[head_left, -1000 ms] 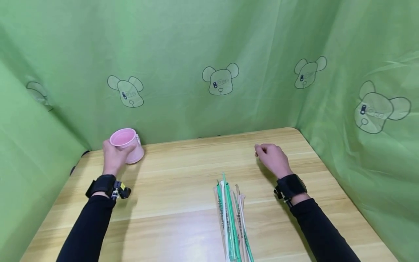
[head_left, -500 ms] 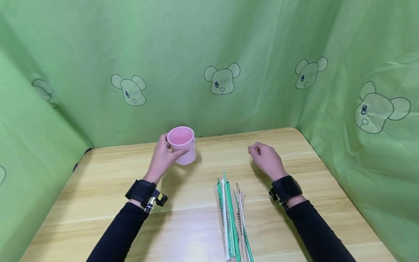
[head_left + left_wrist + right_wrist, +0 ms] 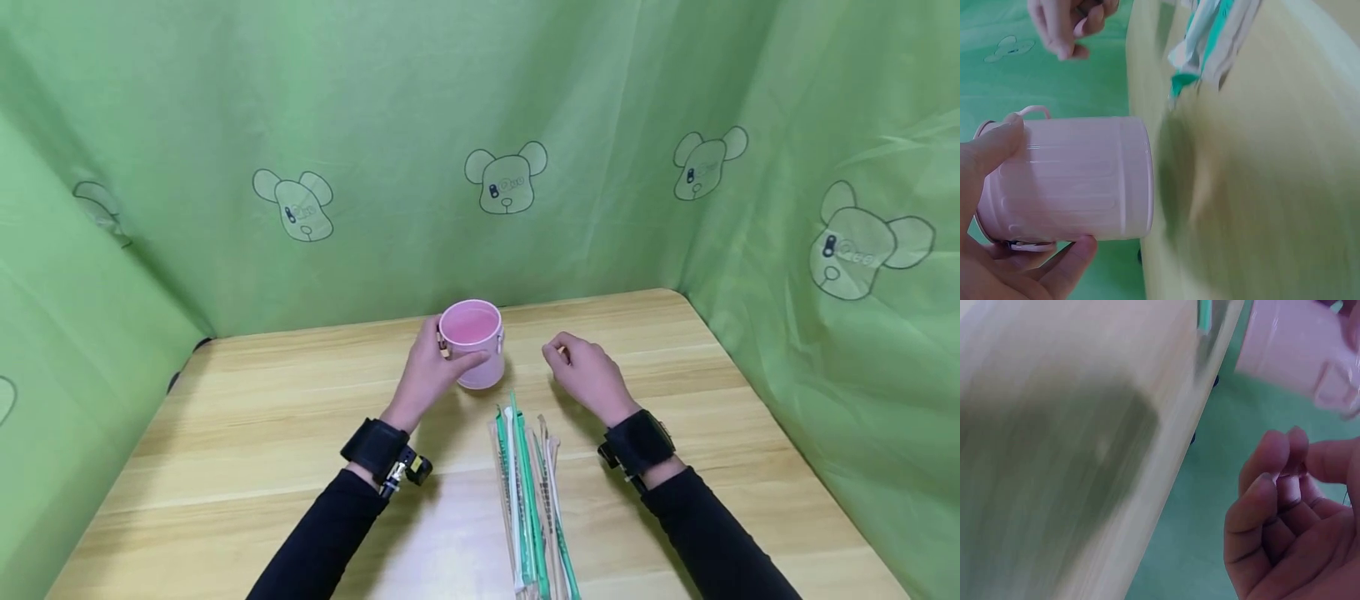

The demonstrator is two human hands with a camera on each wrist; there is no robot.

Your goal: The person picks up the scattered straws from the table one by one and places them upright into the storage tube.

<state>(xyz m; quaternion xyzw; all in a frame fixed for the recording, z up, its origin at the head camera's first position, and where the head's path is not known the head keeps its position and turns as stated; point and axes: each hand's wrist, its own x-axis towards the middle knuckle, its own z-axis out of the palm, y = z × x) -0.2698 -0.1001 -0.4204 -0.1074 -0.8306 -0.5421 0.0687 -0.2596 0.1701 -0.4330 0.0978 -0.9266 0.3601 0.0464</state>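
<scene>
My left hand (image 3: 435, 367) grips a small pink bucket (image 3: 480, 362), thumb on the near side and fingers around the far side. The bucket is upright with its mouth up; in the left wrist view its base (image 3: 1141, 175) looks slightly off the table, with a shadow beside it. To its right, my right hand (image 3: 592, 375) hovers with loosely curled fingers and holds nothing. In the right wrist view the thumb and fingertips (image 3: 1269, 450) come close together with nothing between them. Several wrapped drinking straws (image 3: 528, 500), green, white and brownish, lie in a bundle nearer the front.
The wooden table (image 3: 262, 433) reaches back to a green curtain (image 3: 390, 233) printed with bear faces, which also closes off both sides. A camera on a black band (image 3: 378, 446) sits on the left wrist, another band (image 3: 637, 442) on the right.
My left hand has carried the pink bucket from the far left to the middle, behind the straws. My right hand has drifted a little left toward it. The straws have not moved.
</scene>
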